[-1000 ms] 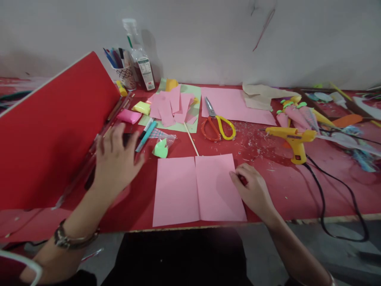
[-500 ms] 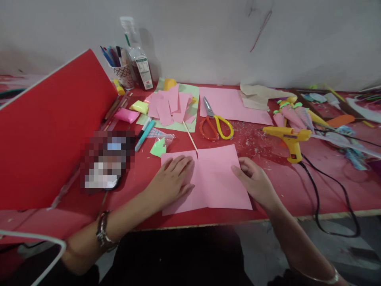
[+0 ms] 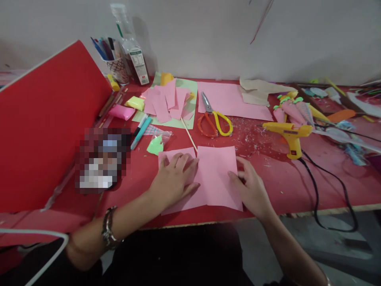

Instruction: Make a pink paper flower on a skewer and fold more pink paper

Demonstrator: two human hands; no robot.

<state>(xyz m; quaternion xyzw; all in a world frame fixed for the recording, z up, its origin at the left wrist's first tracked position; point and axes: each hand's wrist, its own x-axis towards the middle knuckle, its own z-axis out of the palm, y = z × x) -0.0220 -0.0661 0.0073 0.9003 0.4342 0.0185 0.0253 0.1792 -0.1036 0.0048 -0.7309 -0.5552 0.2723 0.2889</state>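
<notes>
A sheet of pink paper (image 3: 217,176) with a crease down its middle lies at the table's front edge. My left hand (image 3: 175,180) rests palm down on the left half, fingers stretched out and slightly spread. At the right edge, my right hand (image 3: 251,186) pinches the paper between thumb and fingers, and that half is lifted a little. A thin wooden stick (image 3: 189,135) lies just beyond the crease. Past it are scissors (image 3: 214,123) with one red and one yellow handle.
A yellow glue gun (image 3: 288,133) with a black cord lies at right. Pink paper strips (image 3: 162,101) are piled on a green sheet. A pixelated phone-like object (image 3: 104,163) and a large red board (image 3: 47,131) are at left. A bottle (image 3: 135,59) stands by the wall.
My right hand has moved slightly left with the paper's right edge, and the right half now looks narrower. My left hand stays on the left half. The view has shifted slightly.
</notes>
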